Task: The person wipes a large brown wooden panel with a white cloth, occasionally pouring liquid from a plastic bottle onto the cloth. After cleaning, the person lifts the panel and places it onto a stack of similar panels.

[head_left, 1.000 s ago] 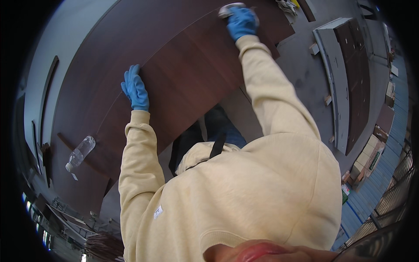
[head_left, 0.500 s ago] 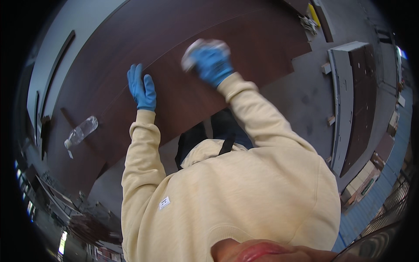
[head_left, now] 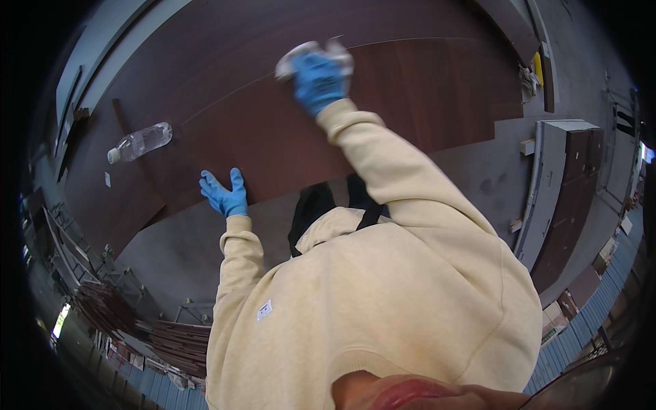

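A dark reddish-brown board (head_left: pixel 273 130) spreads out in front of me, with a thin pale line running along it. My right hand (head_left: pixel 318 78), in a blue glove, presses a white cloth (head_left: pixel 294 58) on the board near that line; both are slightly blurred. My left hand (head_left: pixel 224 193), gloved in blue too, is by the board's near edge with its fingers apart and nothing in it. To its left a clear plastic bottle (head_left: pixel 147 141) with a white cap lies on its side on the board. A small white label (head_left: pixel 107 180) lies by the cap.
At the right stands a stack of grey and brown panels (head_left: pixel 557 191) on small blocks. A crumpled pale cloth (head_left: pixel 527 80) and a yellow object (head_left: pixel 538 68) are at the board's far right. Brown strips (head_left: pixel 179 345) are piled at the lower left.
My left hand has drawn back toward me to the near edge, its fingers spreading. My right hand with the cloth has moved slightly farther away along the board. The view has shifted.
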`<state>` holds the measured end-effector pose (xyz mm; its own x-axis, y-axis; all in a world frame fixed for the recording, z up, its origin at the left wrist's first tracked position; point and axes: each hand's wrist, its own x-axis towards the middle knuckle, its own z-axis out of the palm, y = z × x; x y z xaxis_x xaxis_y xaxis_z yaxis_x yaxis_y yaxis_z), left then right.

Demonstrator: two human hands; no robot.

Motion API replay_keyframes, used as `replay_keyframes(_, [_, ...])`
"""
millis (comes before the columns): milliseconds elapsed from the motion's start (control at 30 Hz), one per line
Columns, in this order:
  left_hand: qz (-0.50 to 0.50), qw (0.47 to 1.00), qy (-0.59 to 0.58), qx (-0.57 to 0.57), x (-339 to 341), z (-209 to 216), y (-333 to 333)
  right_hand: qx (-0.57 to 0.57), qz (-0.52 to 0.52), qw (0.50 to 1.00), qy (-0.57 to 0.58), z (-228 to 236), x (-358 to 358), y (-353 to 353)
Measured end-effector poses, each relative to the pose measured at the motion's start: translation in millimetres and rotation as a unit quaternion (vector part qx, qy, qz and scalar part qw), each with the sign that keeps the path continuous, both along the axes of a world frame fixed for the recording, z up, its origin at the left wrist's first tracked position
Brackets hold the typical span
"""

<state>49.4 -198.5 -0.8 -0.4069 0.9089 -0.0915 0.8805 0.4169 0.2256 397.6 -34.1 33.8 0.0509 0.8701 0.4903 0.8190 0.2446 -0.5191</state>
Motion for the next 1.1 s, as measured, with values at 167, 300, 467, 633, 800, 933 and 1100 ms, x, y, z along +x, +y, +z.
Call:
replay_keyframes(167, [-0.013,0.999,-0.029,-0.016,8,12,10,-0.095,0.195,0.974,-0.064,-34,-164,-21])
replay_keyframes(300, [-0.046,0.986,-0.158,0.033,-20,22,-7,-0.077,0.08,0.988,-0.105,9,-95,-18])
replay_keyframes(467, [0.052,0.972,-0.213,0.087,-56,15,-54,-0.03,-0.251,0.958,-0.135,-29,73,-33])
replay_keyframes(633, [0.249,0.791,-0.559,0.01,-61,4,-74,0.009,-0.21,0.97,-0.125,-38,-25,-21])
replay_keyframes(800, [0.28,0.677,-0.679,-0.044,-81,-5,-77,-0.098,0.279,0.955,-0.013,0,-232,-109])
replay_keyframes(933, [0.297,0.523,-0.781,-0.165,-132,14,-54,-0.407,0.583,0.7,-0.065,-2,-276,-209])
replay_keyframes(1100, [0.198,0.561,-0.78,-0.191,-144,2,-52,-0.38,0.471,0.769,0.204,35,-230,-173])
